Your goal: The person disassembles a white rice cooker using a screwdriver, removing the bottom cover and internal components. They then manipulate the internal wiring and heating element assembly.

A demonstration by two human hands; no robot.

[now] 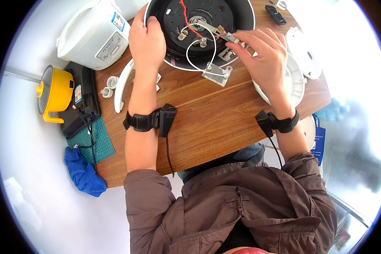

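Note:
The round metal shell of an appliance, likely a rice cooker (246, 17), stands with its black underside workings facing me at the top of the table. My left hand (148, 44) is closed on its left rim, thumb over the edge. My right hand (264, 55) pinches a small metal bracket (233, 38) at the right of the opening, between thumb and forefinger. A red wire (185, 12) runs across the black base to near that bracket. White wires (215, 48) loop out over the near rim to a small clear plate with metal terminals (217, 75).
Right of the shell lie a round white plastic part (298, 86), a white lid-like piece (305, 55) and a black object (275, 15). To the left are a curved white handle (122, 86), small white cups (110, 86), a white cooker (97, 38), a yellow pot (59, 91) and a blue cloth (84, 173).

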